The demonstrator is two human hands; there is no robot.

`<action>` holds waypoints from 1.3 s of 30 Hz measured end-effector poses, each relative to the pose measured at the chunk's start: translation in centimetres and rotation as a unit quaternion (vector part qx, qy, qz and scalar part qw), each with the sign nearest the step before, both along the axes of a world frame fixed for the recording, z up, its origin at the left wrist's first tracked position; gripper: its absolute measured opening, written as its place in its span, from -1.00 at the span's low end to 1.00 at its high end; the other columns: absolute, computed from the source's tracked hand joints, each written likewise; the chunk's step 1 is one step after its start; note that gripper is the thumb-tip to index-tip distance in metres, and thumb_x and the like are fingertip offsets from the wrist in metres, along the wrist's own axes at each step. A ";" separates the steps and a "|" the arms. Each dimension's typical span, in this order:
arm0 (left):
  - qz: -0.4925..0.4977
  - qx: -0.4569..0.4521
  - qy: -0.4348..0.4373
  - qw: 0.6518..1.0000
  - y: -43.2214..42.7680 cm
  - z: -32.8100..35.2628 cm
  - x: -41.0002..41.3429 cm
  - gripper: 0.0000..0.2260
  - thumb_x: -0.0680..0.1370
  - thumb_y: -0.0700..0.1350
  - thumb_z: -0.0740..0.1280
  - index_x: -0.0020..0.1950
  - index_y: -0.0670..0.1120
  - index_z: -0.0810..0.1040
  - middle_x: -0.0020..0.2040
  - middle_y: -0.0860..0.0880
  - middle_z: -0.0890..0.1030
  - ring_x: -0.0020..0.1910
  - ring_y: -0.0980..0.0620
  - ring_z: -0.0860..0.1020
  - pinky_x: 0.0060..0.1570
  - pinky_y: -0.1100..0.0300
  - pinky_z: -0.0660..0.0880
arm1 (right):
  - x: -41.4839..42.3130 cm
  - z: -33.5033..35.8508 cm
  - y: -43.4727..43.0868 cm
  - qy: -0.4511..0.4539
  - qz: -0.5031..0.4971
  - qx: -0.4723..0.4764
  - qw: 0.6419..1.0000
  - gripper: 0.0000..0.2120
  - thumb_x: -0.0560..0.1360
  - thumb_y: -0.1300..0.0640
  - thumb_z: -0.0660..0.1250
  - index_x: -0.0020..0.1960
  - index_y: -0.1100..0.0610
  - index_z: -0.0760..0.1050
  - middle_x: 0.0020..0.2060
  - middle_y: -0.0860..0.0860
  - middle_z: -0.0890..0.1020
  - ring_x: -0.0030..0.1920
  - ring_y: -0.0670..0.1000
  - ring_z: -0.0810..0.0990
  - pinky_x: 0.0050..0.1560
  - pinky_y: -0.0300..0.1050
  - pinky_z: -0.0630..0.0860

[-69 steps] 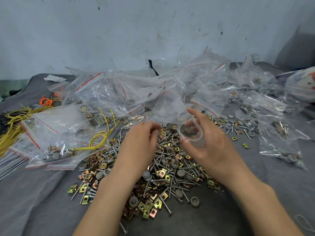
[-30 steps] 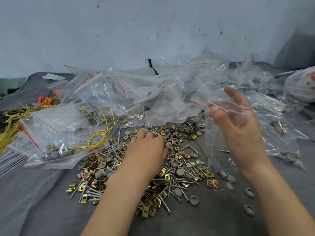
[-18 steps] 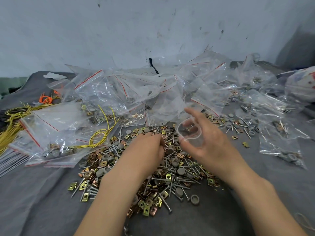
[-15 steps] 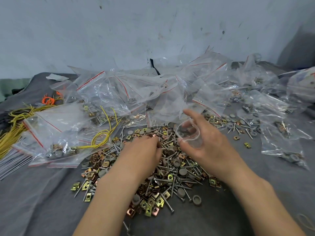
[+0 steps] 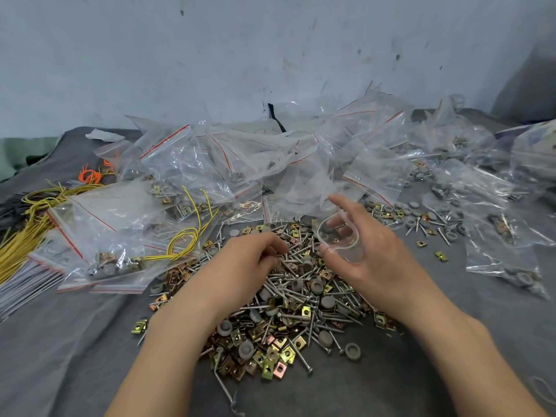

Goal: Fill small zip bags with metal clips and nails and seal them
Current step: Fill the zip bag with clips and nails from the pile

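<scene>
Now, out at nine o'clock lie yellow wires (image 5: 27, 236) beside filled zip bags (image 5: 99, 236), clear with red seal lines. At centre, the left hand (image 5: 249, 260) is curled, fingertips pinched into the pile of nails and brassy clips (image 5: 288, 302). At two o'clock from it, the right hand (image 5: 370, 251) cradles a small clear cup (image 5: 340, 240), fingers loosely spread.

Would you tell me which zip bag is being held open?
The small bag in the right hand; its mouth gapes round, unlike the others lying on the cloth.
</scene>
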State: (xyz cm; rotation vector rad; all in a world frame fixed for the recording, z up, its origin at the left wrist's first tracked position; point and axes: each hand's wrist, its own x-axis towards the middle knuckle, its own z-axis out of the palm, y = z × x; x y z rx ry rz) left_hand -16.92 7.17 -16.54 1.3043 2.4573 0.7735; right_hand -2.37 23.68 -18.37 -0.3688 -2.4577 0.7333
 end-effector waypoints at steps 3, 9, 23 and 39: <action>0.012 0.026 -0.017 0.999 -0.3 -0.1 -0.1 -0.76 0.63 -0.20 0.26 0.17 0.10 0.57 -0.06 0.24 0.58 -0.08 0.39 0.51 -0.16 0.57 0.37 | 0.0 -0.1 0.0 -0.001 -0.001 0.003 1.000 -0.33 0.50 -0.08 0.40 0.50 -0.18 0.15 0.17 -0.18 0.55 0.18 -0.09 0.55 0.28 0.14 0.47; 0.043 0.098 -0.019 0.994 -0.2 -0.3 0.0 -0.82 0.63 -0.14 0.29 0.11 0.13 0.60 -0.05 0.19 0.63 -0.10 0.28 0.56 -0.09 0.39 0.47 | 0.1 -0.1 -0.1 0.000 0.000 0.000 1.000 -0.33 0.50 -0.06 0.40 0.51 -0.15 0.17 0.18 -0.17 0.55 0.19 -0.08 0.55 0.29 0.14 0.46; 0.112 0.307 -0.258 0.909 1.1 0.1 0.2 -0.73 0.62 -0.37 0.20 -0.01 -0.07 0.61 -0.08 -0.09 0.68 -0.20 0.20 0.63 -0.15 0.39 0.56 | 0.0 0.1 0.0 0.021 0.009 -0.024 0.999 -0.35 0.49 -0.09 0.36 0.52 -0.11 0.22 0.15 -0.19 0.56 0.15 -0.14 0.55 0.27 0.00 0.47; 0.097 0.444 -0.419 0.786 1.5 1.1 0.1 -0.79 0.58 -0.40 0.27 0.11 -0.17 0.59 -0.08 -0.10 0.71 -0.11 0.05 0.68 -0.11 0.33 0.57 | 0.2 0.2 0.2 0.067 0.002 -0.068 0.995 -0.39 0.50 -0.12 0.36 0.50 -0.12 0.24 0.06 -0.23 0.58 0.12 -0.22 0.55 0.15 -0.34 0.45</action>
